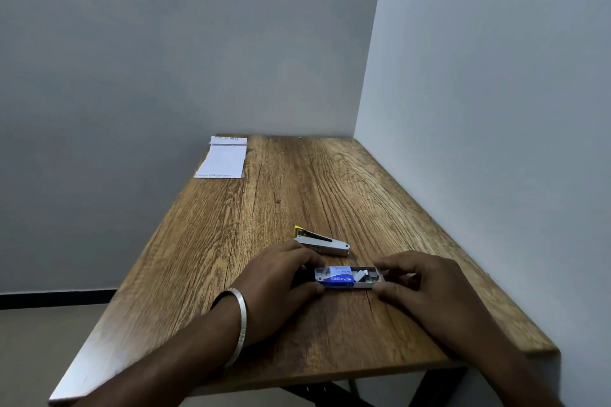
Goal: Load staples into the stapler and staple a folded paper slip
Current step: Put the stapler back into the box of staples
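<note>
- The left hand [284,277] pinches the left end of the staple box [347,278], thumb on the near side and fingers on the far side; the fingers are curled close, so the grip is narrow and it holds the box.
- The right hand [420,281] pinches the right end of the same box in the same way, thumb near and fingers far; the grip is also narrow, on the end where the inner tray shows out of the blue sleeve.
- The box lies on the table [231,241] with its long axis from left to right, between the two hands; grey staples [365,275] can be seen in the open part, but I cannot tell how many strips there are.
- The stapler [322,243] lies just beyond the box, on the far side, its long axis slanted, the yellow end to the far left and the metal nose to the right; it is near the left hand's fingers, and I cannot tell if they touch; it looks not yet opened for loading.
- The next move turns, in my judgement, on this: the staples are nearest to the right hand's fingers, and the stapler is nearer to the left hand.
- The paper slip [223,158] lies well apart, at the far left corner of the table, against the wall [165,59]; it is not yet stapled.
</note>
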